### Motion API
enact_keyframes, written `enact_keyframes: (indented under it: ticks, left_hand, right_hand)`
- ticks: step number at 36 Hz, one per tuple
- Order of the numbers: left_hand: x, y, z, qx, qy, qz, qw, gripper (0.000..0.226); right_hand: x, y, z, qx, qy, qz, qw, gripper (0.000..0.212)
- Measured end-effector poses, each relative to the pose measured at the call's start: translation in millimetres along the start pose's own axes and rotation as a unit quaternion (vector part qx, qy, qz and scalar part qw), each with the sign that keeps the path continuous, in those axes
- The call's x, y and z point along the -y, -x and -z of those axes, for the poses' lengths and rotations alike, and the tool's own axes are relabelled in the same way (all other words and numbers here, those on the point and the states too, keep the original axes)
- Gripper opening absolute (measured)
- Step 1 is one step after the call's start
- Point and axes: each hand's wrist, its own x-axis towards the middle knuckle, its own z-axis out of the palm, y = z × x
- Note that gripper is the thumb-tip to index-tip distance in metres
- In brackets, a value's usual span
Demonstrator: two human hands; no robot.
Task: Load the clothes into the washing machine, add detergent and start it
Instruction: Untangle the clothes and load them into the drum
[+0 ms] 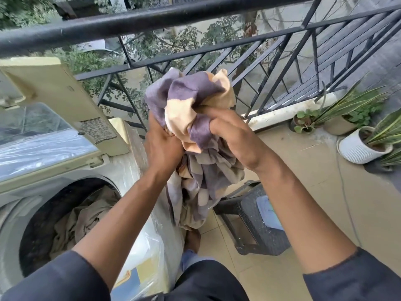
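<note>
We stand on the balcony of a home, used as a laundry corner. Beyond our left hand (161, 146) and right hand (235, 135) runs a black metal railing (152, 20), with tree foliage (191, 40) and ground far below it, so we are on an upper storey. To the left of the left hand sits a top-loading washing machine (19, 213), its lid (65, 101) raised and beige clothes (86, 220) in the drum. To the right of the right hand, potted plants (364, 140) line the edge of the beige tiled floor (314, 170). Below the right hand stands a dark plastic stool (256, 222).
</note>
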Motion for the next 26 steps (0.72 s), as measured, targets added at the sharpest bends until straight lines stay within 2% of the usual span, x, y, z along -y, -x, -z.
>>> enact_keyframes:
  ticks: [4, 8, 11, 14, 16, 19, 21, 23, 26]
  left_hand:
    - [-4, -10, 6, -0.025, 0.044, 0.011, 0.999, 0.048]
    - [-13, -17, 14, -0.046, 0.107, 0.017, 0.993, 0.05]
    - [-15, -22, 19, -0.055, 0.137, 0.032, 0.989, 0.049]
    - [-22, -22, 21, -0.066, 0.153, 0.045, 0.985, 0.049]
    - [-27, -21, 21, -0.065, 0.165, 0.051, 0.983, 0.053]
    - [-33, -19, 19, -0.063, 0.182, 0.056, 0.98, 0.054]
    - [-35, -17, 19, -0.061, 0.194, 0.063, 0.977, 0.052]
    - [-37, -15, 19, -0.061, 0.205, 0.068, 0.974, 0.048]
    - [-43, -14, 19, -0.07, 0.226, 0.064, 0.969, 0.041]
  right_hand:
    - [-15, 13, 6, -0.064, 0.048, 0.046, 0.996, 0.024]
    - [-40, 26, 7, -0.205, -0.046, 0.046, 0.977, 0.02]
    - [-81, 33, 10, -0.345, 0.006, -0.014, 0.938, 0.012]
    - [-138, 43, 11, -0.396, 0.115, -0.13, 0.902, 0.019]
    - [-173, 52, 9, -0.351, 0.194, -0.209, 0.892, 0.023]
    - [-213, 54, 2, -0.199, 0.284, -0.337, 0.875, 0.01]
    - [-229, 50, -5, -0.112, 0.316, -0.424, 0.841, 0.022]
    - [-241, 46, -12, -0.061, 0.317, -0.481, 0.815, 0.047]
    - [-264, 41, -16, -0.063, 0.311, -0.512, 0.798, 0.076]
